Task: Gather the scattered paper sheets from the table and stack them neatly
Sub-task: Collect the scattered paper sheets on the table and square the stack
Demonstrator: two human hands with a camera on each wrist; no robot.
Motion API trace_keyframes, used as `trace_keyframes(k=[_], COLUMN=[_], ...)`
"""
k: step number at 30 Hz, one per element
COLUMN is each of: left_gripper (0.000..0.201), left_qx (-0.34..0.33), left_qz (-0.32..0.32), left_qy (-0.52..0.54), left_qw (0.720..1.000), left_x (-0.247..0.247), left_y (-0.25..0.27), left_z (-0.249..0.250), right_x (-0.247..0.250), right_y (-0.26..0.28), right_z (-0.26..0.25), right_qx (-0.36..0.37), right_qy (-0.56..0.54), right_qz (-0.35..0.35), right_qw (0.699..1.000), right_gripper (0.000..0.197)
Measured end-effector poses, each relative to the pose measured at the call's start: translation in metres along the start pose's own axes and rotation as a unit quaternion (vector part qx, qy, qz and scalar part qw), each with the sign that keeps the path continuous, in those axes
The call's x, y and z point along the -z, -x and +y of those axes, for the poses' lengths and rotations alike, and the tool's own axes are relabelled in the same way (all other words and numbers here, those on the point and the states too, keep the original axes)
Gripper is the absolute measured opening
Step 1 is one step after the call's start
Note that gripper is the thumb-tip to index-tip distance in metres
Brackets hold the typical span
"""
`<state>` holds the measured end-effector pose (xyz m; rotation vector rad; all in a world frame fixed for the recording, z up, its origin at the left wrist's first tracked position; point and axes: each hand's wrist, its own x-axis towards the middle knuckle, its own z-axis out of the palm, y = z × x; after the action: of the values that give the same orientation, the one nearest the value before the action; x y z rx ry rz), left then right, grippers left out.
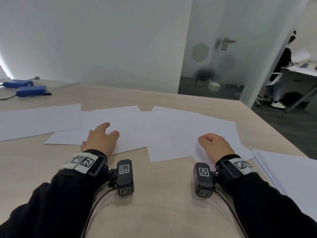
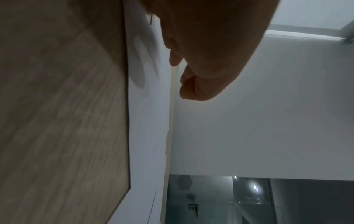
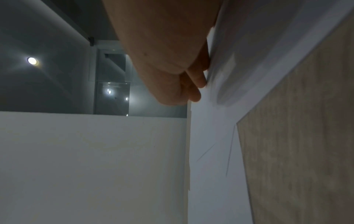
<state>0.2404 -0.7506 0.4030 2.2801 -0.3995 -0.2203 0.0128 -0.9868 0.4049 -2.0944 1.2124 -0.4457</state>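
Observation:
Several white paper sheets (image 1: pixel 154 127) lie scattered and overlapping across the middle of the light wooden table (image 1: pixel 163 194). My left hand (image 1: pixel 103 134) lies over the middle-left sheets with its fingers stretched forward and relaxed; in the left wrist view the left hand (image 2: pixel 201 60) casts a shadow on the paper (image 2: pixel 149 121) just beneath it. My right hand (image 1: pixel 212 145) is curled over the near edge of a right-hand sheet. The right wrist view has the curled fingers (image 3: pixel 199 84) against the paper (image 3: pixel 210 166), which bulges up beside them. A squared stack of sheets (image 1: pixel 288 177) sits at the near right.
Two blue boxes (image 1: pixel 31 91) with a black cable sit at the far left of the table. The table's right edge runs diagonally past the stack. Beyond it are a glass door (image 1: pixel 214 66) and a person (image 1: pixel 281 74) at another desk.

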Motion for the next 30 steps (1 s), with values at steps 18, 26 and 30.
trace_keyframes(k=[18,26,30], left_gripper=[0.058,0.045,0.061], left_qx=[-0.051,-0.098,-0.057], left_qz=[-0.087,-0.13,-0.084], left_qy=[-0.164,-0.227,-0.112], left_qw=[0.981,0.96,0.989], left_x=[-0.016,-0.019,-0.017], left_y=[-0.01,-0.009,-0.008], left_z=[0.008,0.003,0.005], right_x=[-0.015,-0.028,-0.028], right_y=[-0.017,-0.015,-0.012], right_z=[-0.023,-0.03,-0.029], right_qx=[0.013,-0.002,0.011], right_qy=[0.0,0.098,0.059], right_qz=[-0.022,-0.075,-0.045], right_qw=[1.0,0.992,0.997], right_gripper=[0.045,0.034,0.034])
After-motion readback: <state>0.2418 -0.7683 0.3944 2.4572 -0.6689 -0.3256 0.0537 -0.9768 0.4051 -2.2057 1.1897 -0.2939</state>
